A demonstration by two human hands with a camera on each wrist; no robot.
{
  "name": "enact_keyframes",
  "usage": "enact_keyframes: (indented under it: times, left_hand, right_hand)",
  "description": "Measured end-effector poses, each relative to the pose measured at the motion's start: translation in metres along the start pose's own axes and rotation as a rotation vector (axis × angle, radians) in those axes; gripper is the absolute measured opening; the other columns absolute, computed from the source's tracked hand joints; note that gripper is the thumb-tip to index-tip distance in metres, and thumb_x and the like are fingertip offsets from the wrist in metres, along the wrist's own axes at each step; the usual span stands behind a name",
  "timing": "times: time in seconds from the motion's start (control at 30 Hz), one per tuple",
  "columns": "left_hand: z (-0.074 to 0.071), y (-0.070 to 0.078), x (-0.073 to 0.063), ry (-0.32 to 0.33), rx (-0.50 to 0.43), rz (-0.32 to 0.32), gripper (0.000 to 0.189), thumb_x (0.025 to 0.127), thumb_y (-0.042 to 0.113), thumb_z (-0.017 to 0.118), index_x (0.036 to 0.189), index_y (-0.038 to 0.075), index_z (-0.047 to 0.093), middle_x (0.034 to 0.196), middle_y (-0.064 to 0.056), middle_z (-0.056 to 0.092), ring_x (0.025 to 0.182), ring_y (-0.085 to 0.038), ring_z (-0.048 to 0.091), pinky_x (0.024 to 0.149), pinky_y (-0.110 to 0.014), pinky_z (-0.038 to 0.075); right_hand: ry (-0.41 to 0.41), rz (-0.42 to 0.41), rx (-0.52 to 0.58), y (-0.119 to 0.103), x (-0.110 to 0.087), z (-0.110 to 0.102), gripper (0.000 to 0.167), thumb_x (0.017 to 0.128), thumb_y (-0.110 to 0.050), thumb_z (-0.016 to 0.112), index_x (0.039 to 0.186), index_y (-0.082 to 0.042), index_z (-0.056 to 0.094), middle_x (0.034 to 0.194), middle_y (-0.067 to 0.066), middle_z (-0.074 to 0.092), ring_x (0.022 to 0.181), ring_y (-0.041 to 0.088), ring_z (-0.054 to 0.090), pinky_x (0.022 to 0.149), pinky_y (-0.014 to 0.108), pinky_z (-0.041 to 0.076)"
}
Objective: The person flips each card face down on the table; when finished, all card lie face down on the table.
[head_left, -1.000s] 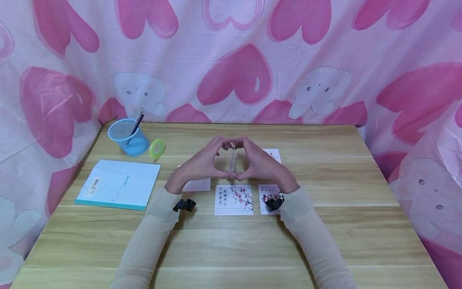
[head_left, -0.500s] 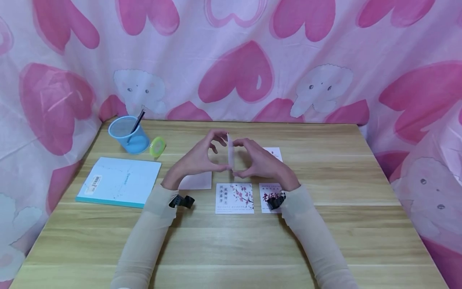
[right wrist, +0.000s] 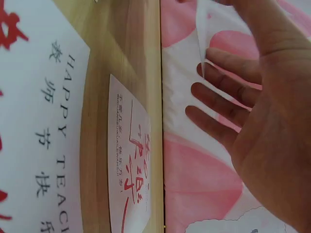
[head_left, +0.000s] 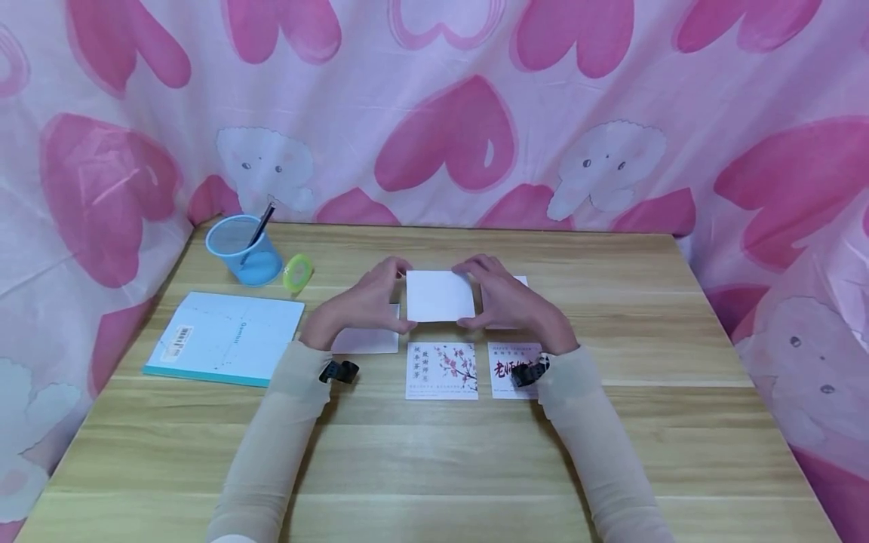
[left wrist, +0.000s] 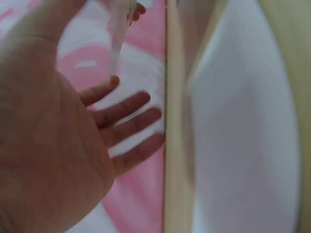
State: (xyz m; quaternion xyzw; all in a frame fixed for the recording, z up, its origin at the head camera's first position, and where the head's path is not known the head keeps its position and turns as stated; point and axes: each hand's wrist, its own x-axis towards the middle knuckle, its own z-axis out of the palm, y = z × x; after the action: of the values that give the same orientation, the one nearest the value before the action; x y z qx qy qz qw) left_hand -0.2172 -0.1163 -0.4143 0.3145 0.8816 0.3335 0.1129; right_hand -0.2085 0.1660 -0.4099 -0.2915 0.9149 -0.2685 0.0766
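Note:
A blank white card (head_left: 440, 296) is held up between both hands, its plain face toward the head camera. My left hand (head_left: 370, 298) grips its left side, with the thumb near the lower corner and the index finger at the upper one. My right hand (head_left: 509, 298) holds the right side, fingertips overlapping the upper right corner and thumb at the lower one. The left wrist view shows the card edge-on (left wrist: 119, 39) by the index fingertip, the other fingers spread. Beneath the hands lie a blossom-printed card (head_left: 441, 371) and a red-lettered card (head_left: 505, 366).
A pale card (head_left: 370, 341) lies partly under the left hand; another card (right wrist: 129, 160) with red writing lies behind the right. At the left are a light blue notebook (head_left: 224, 335), a blue mesh pen cup (head_left: 251, 264) with a pen, and a green tape roll (head_left: 297, 273).
The card has turned from edge-on to showing its blank face. The right hand, apart from it half a second ago, has moved right and now holds its right side; the left hand has shifted left.

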Motion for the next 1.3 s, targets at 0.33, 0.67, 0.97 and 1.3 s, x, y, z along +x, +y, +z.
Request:
enact_keyframes:
  times: [0.33, 0.67, 0.97, 1.3]
  left_hand:
    - [0.008, -0.001, 0.0, -0.039, 0.23, -0.122, 0.093, 0.069, 0.051, 0.086, 0.141, 0.007, 0.047, 0.143, -0.011, 0.037, 0.132, -0.03, 0.03, 0.105, -0.055, 0.022]
    - [0.013, -0.004, 0.004, -0.066, 0.295, -0.155, 0.092, 0.071, 0.052, 0.084, 0.144, 0.01, 0.048, 0.148, -0.012, 0.036, 0.136, -0.031, 0.028, 0.108, -0.054, 0.02]
    - [0.012, -0.006, 0.004, -0.072, 0.276, -0.152, 0.094, 0.07, 0.053, 0.084, 0.144, 0.01, 0.047, 0.148, -0.012, 0.035, 0.135, -0.032, 0.028, 0.106, -0.056, 0.021]
    - [0.012, -0.006, 0.003, -0.075, 0.267, -0.144, 0.095, 0.07, 0.054, 0.084, 0.145, 0.009, 0.046, 0.148, -0.013, 0.035, 0.135, -0.031, 0.028, 0.105, -0.056, 0.021]
  right_hand:
    - [-0.067, 0.034, -0.134, 0.006, 0.004, 0.011, 0.09, 0.072, -0.047, 0.085, 0.142, -0.006, 0.048, 0.137, 0.007, 0.045, 0.122, 0.025, 0.039, 0.105, 0.044, 0.032]
    - [-0.108, 0.071, -0.148, 0.009, 0.003, 0.015, 0.087, 0.076, -0.051, 0.081, 0.143, -0.007, 0.047, 0.14, 0.008, 0.041, 0.125, 0.024, 0.035, 0.109, 0.045, 0.026]
    - [-0.118, 0.09, -0.124, 0.009, 0.003, 0.015, 0.088, 0.076, -0.051, 0.08, 0.145, -0.008, 0.046, 0.143, 0.007, 0.039, 0.126, 0.024, 0.033, 0.109, 0.046, 0.023]
    - [-0.121, 0.09, -0.113, 0.01, 0.003, 0.014, 0.087, 0.076, -0.051, 0.08, 0.144, -0.008, 0.046, 0.142, 0.007, 0.039, 0.126, 0.025, 0.034, 0.108, 0.046, 0.024]
